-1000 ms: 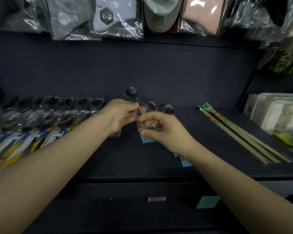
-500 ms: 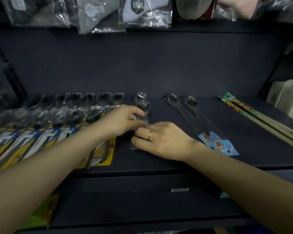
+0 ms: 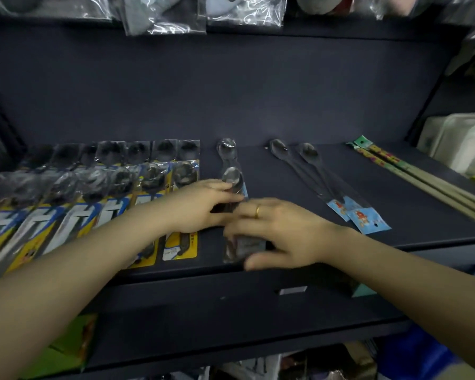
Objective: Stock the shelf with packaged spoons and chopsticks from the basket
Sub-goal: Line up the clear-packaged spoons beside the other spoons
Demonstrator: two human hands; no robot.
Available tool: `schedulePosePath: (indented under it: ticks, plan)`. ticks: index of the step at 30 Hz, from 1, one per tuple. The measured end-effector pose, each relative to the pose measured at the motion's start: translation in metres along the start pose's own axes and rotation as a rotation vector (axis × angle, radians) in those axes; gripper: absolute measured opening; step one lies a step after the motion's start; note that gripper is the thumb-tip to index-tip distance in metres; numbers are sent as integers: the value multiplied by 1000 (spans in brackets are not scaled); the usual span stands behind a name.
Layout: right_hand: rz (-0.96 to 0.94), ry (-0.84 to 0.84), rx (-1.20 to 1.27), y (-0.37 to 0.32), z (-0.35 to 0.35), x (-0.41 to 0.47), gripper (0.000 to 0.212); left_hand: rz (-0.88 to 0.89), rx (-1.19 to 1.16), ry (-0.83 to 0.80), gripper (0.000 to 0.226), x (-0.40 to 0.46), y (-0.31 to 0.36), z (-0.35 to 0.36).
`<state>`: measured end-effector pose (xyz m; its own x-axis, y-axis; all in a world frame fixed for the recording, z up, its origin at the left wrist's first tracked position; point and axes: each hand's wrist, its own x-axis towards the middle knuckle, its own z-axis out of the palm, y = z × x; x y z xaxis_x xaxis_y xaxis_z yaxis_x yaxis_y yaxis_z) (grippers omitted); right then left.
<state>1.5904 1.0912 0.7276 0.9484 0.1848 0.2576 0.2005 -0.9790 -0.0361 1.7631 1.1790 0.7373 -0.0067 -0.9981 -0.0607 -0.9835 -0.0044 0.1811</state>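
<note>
Shelf [image 3: 299,171] holds packaged spoons [image 3: 232,171] (chopsticks [image 3: 422,179] right).

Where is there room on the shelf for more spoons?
Bare shelf lies between the clear spoon packs under both hands and the blue-tagged spoon pair. More lies between that pair and the chopsticks. The left, full of yellow-carded spoon packs, is crowded.

Retail shop: dark display shelf [image 3: 299,111] w/ rows of carded spoon packs [image 3: 99,193] at left, chopstick packs [image 3: 412,182] at right, bagged goods [image 3: 165,15] hung along top.
</note>
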Motion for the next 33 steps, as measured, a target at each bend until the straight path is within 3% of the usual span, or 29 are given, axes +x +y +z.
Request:
schedulePosePath:
  ticks: [2,5,8,10,14,21,27,31,33]
  plan:
    - [165,109,193,9,-4,0,65,24,35,1,55,-4,0,2]
    - [531,270,398,28,-11,10,45,20,19,-6,58,-15,8,1]
    - [708,99,439,52,-5,26,39,47,6,-16,60,-30,24,5]
    - [694,-13,417,58,2,39,42,84,74,-15,62,-35,30,10]
    - [627,6,358,66,14,61,36,66,165,31,71,-39,27,14]
    - [702,-55,223,80,25,76,46,76,58,-73,61,-39,22,10]
    - [661,129,283,84,6,54,32,48,5,-82,63,-37,26,9]
    - [1135,119,-65,114,-9,3,38,41,51,40,75,-34,29,2]
    - [1331,79,-46,124,-17,-21,36,58,31,132,76,-26,34,-5]
